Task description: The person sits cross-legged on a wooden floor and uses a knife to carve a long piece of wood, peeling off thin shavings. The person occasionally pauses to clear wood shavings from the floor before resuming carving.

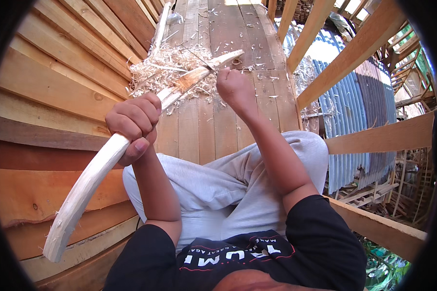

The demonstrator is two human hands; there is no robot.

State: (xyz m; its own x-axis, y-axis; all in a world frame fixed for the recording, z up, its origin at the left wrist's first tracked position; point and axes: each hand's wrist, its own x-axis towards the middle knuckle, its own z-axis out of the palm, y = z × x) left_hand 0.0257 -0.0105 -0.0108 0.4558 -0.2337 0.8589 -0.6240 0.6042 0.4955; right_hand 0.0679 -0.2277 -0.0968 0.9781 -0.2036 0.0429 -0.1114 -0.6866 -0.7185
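My left hand (135, 123) is wrapped round a long pale wooden stick (85, 191). The stick runs slantwise from low on the left, near the plank wall, to a tapered far tip over the floor. A brownish patch of bark or darker wood shows on its far half. My right hand (236, 87) is closed in a fist just right of that far part. A thin dark knife blade (203, 61) crosses the stick beside this fist; its handle is hidden in my fingers. The blade appears to touch the wood.
Curly wood shavings (172, 68) lie heaped on the plank floor (206, 131) beyond my crossed legs. A plank wall (53, 92) rises close on the left. Wooden railing bars (378, 138) stand on the right, with blue corrugated sheets (342, 116) beyond. Another pale wood strip (161, 26) lies farther off.
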